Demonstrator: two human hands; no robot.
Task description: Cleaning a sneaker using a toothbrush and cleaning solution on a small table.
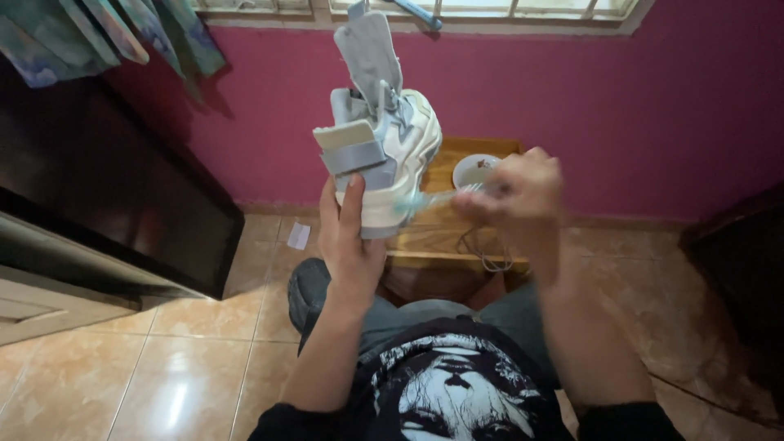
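Centrally, my left hand (pixel 349 237) holds a grey and off-white high-top shoe (pixel 384 143) up in front of me, heel end turned toward the camera and the long tongue pointing up toward the window sill. My fingers wrap the sole from below; the thumb (pixel 353 200) lies flat along the heel, pressed to the pale rubber. A grey strap with a cream tab crosses the back of the shoe just above my thumb.

To the right, my right hand (pixel 518 192) is blurred. Its fingers are curled in and pinched together on the handle of a small brush (pixel 425 198), a pale, greenish, see-through stick that runs leftward from the fist. The head of the brush meets the lower side edge of the shoe, near the sole; whether the bristles press on it I cannot tell, since the blur hides that spot.

Behind both hands stands a low wooden table (pixel 457 237), and on it, partly hidden by my right hand, a small white bowl (pixel 474 169). A thin cord (pixel 482 249) trails over the front edge of the table.

Below, my knees in grey trousers and a black shirt with a white print fill the lower part of the view. Glossy tan floor tiles (pixel 188 376) lie to the left, with a scrap of white paper (pixel 299 235) near the skirting. A magenta wall (pixel 637 106) closes the back, and dark furniture (pixel 106 188) stands at the left.
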